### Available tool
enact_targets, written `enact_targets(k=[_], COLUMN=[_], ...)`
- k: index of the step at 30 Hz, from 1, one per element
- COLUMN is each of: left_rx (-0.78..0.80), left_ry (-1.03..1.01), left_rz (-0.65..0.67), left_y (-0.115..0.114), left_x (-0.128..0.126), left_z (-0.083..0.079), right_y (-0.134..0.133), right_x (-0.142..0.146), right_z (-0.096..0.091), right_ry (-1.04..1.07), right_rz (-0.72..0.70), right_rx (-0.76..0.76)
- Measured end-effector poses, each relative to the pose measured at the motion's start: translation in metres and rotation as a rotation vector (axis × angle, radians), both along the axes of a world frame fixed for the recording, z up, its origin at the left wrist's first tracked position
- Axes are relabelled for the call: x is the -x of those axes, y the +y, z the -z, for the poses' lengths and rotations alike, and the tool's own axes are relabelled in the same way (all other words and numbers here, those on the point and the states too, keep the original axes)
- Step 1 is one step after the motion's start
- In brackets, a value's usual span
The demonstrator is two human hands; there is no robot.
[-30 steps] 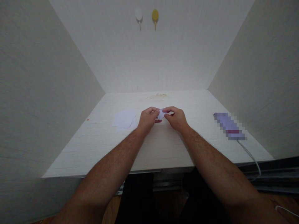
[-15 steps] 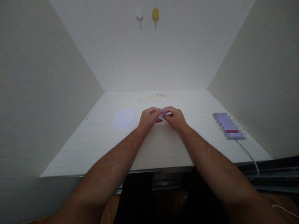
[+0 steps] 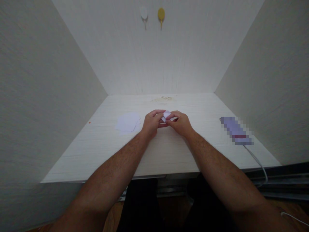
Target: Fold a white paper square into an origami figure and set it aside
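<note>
Over the middle of the white table, both hands meet around a small folded piece of white paper (image 3: 166, 114). My left hand (image 3: 153, 121) grips its left side, the thumb on top and fingers beneath. From the other side, my right hand (image 3: 179, 121) pinches the paper between thumb and forefinger. Fingers cover much of the paper, so its full folded shape is hidden. Left of my left hand lies a loose stack of white paper sheets (image 3: 128, 121).
The white table (image 3: 108, 161) has walls on three sides. A blurred-out flat device (image 3: 235, 129) lies at the right, its white cable (image 3: 258, 161) running over the front edge. A white hook (image 3: 144, 14) and a yellow hook (image 3: 161, 14) are on the back wall.
More of the folded paper now shows between my hands, with a pointed part above the fingers. My fingers have shifted slightly on it; the stack has not moved.
</note>
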State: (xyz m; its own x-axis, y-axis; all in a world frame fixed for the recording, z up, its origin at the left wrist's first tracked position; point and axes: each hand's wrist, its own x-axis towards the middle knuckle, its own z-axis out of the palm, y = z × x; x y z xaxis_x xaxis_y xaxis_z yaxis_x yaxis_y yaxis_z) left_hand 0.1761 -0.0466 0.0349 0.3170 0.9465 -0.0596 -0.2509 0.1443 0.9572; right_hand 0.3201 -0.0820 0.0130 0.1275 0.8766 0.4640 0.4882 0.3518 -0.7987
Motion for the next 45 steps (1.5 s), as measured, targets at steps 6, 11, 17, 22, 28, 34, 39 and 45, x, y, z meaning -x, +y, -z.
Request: enact_targets(k=[6, 11, 17, 22, 28, 34, 39, 45], left_rx=[-0.080, -0.141, -0.261, -0.307, -0.333, -0.343, -0.477, -0.467], left_ry=[0.029, 0.019, 0.076, 0.143, 0.212, 0.219, 0.279, 0.310], left_rz=[0.040, 0.070, 0.098, 0.082, 0.040, 0.066, 0.117, 0.084], left_y=[0.000, 0.000, 0.004, 0.007, 0.006, 0.004, 0.007, 0.011], left_x=[0.001, 0.001, 0.001, 0.000, 0.000, 0.002, 0.006, 0.006], left_z=[0.004, 0.008, 0.013, 0.016, 0.014, 0.012, 0.016, 0.022], right_y=[0.001, 0.001, -0.001, -0.001, -0.001, -0.001, 0.000, -0.001], right_x=[0.001, 0.000, -0.002, -0.002, -0.002, -0.003, -0.005, -0.004], right_z=[-0.002, -0.003, -0.005, -0.007, -0.008, -0.008, -0.008, -0.008], right_ry=[-0.046, -0.009, 0.045, 0.054, 0.050, 0.050, 0.074, 0.098], right_rz=[0.054, 0.027, 0.059, 0.076, 0.067, 0.080, 0.079, 0.077], right_rx=[0.031, 0.036, 0.143, 0.179, 0.181, 0.174, 0.189, 0.226])
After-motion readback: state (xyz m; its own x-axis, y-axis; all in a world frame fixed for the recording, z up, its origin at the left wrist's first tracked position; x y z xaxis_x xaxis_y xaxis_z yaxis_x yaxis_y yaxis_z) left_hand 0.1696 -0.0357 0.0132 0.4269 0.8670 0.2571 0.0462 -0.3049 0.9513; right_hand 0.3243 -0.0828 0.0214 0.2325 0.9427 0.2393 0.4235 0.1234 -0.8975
